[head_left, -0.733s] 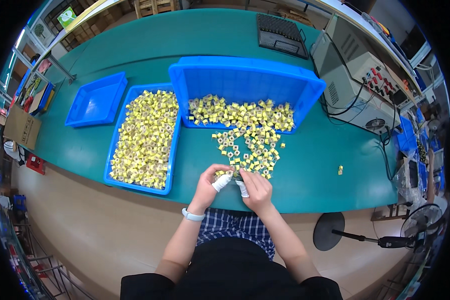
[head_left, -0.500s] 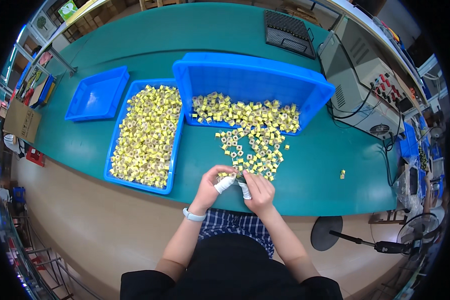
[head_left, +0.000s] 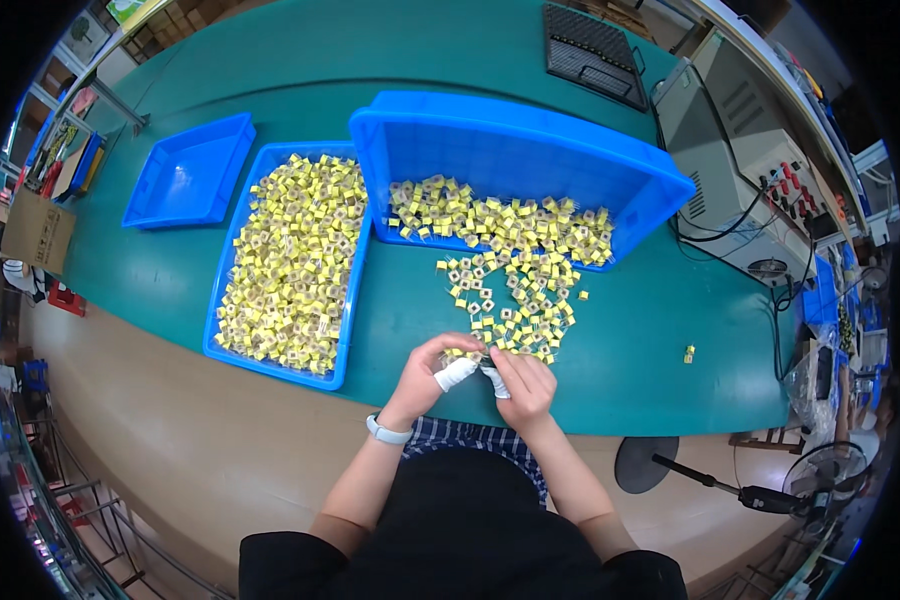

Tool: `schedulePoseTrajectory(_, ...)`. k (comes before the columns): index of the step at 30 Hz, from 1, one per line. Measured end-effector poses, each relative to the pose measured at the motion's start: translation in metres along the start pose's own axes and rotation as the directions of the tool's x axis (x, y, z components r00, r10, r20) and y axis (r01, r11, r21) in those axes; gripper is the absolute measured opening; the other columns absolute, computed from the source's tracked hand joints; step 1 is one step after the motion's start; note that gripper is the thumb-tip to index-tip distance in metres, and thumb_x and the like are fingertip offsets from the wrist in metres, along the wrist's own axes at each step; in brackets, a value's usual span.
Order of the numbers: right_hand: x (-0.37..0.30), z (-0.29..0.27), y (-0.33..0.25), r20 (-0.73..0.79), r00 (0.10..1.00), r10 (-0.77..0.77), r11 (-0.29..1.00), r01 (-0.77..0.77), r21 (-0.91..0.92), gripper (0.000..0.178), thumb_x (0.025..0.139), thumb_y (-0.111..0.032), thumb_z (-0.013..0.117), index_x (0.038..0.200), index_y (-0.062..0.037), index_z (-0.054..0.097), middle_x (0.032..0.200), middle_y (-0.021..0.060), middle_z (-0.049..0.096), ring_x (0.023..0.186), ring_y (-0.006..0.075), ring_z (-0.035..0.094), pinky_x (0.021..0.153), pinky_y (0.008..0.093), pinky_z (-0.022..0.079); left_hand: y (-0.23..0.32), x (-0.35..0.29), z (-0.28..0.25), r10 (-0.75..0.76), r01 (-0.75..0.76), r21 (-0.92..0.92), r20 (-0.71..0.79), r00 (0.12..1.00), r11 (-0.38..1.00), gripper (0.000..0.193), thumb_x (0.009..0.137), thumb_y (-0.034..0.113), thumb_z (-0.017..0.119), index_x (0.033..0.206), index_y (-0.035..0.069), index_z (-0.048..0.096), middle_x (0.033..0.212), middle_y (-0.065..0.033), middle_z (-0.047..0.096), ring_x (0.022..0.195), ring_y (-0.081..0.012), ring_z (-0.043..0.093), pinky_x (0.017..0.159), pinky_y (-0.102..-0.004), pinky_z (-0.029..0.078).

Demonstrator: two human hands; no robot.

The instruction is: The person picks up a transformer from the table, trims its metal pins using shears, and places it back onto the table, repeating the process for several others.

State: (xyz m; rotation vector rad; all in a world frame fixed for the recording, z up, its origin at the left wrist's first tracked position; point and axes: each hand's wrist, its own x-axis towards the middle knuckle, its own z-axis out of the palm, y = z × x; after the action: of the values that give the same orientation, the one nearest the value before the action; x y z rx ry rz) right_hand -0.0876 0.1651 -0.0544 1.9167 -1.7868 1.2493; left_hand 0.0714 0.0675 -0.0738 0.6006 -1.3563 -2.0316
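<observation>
1. Yellow component sits pinched between left hand and right hand, at the loose pile's 6 o'clock edge.
2. Both hands remain together as before; handling of this component continues.

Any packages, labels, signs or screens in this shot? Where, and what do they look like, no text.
Cardboard box: far left edge, off the table; brown, flat-sided, a small dark print on its side.
Grey machine: right of the big blue bin; boxy, pale front panel with red knobs and small labels.
Clear plastic bag: far right, crumpled.
Framed picture or screen: top left, greenish, too cut off to tell.
</observation>
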Motion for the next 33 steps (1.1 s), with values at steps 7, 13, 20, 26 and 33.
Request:
schedulePoseTrajectory(7, 0.0004, -0.0017, -0.0017, 0.006, 1.0, 0.012, 1.0, -0.012, 0.023, 0.044, 0.069, 0.001, 0.071, 0.112, 0.0053, 0.072, 0.092, 0.0154, 0.072, 0.071, 0.028, 0.067, 0.06, 0.0364, 0.051, 0.0013, -0.0029, -0.0052, -0.141, 0.129, -0.228, -0.039, 0.989, 0.965, 0.023, 0.097, 0.007, 0.068, 0.119, 0.003, 0.065, 0.103, -0.0062, 0.067, 0.077, -0.0076, 0.058, 0.066, -0.0218, 0.046)
schedulePoseTrajectory(13, 0.0021, -0.0031, -0.0021, -0.018, 0.999, 0.029, 0.999, -0.028, 0.035, 0.039, 0.071, 0.003, 0.072, 0.11, 0.0056, 0.073, 0.092, 0.0164, 0.072, 0.071, 0.0299, 0.067, 0.06, 0.037, 0.052, 0.0077, -0.0017, -0.0042, -0.149, 0.164, -0.391, 0.068, 0.987, 0.906, 0.019, 0.103, 0.011, 0.056, 0.12, 0.004, 0.059, 0.094, -0.0077, 0.063, 0.058, -0.0025, 0.037, 0.054, -0.0192, 0.029)
schedulePoseTrajectory(20, -0.0002, -0.0027, 0.0011, 0.007, 1.0, 0.0, 0.998, 0.0, 0.059, 0.048, 0.065, 0.001, 0.07, 0.113, 0.0026, 0.073, 0.091, 0.0128, 0.072, 0.07, 0.0258, 0.067, 0.059, 0.0359, 0.051, 0.0061, -0.0021, -0.0065, -0.172, 0.21, -0.356, 0.136, 0.976, 0.911, 0.009, 0.103, 0.008, 0.054, 0.111, 0.005, 0.058, 0.091, -0.0082, 0.062, 0.059, -0.0024, 0.037, 0.054, -0.0177, 0.029)
schedulePoseTrajectory(26, -0.0017, -0.0031, 0.002, 0.045, 0.999, -0.016, 0.997, 0.013, 0.081, 0.048, 0.065, 0.001, 0.07, 0.112, 0.0014, 0.074, 0.092, 0.0114, 0.072, 0.069, 0.0244, 0.066, 0.057, 0.0354, 0.049, 0.0062, -0.0028, -0.0051, -0.185, 0.221, -0.331, 0.137, 0.973, 0.917, 0.009, 0.103, 0.009, 0.054, 0.111, 0.005, 0.058, 0.09, -0.0064, 0.063, 0.06, -0.0025, 0.037, 0.054, -0.0178, 0.029)
schedulePoseTrajectory(33, -0.0017, -0.0048, 0.0013, 0.075, 0.997, -0.011, 0.995, 0.004, 0.095, 0.047, 0.065, -0.002, 0.07, 0.112, 0.0011, 0.073, 0.092, 0.011, 0.073, 0.07, 0.024, 0.066, 0.057, 0.0353, 0.048, 0.0106, -0.0024, -0.0042, -0.218, 0.259, -0.299, 0.162, 0.962, 0.918, 0.011, 0.103, 0.017, 0.059, 0.11, 0.009, 0.06, 0.09, -0.0019, 0.063, 0.064, -0.0019, 0.042, 0.055, -0.0173, 0.031)
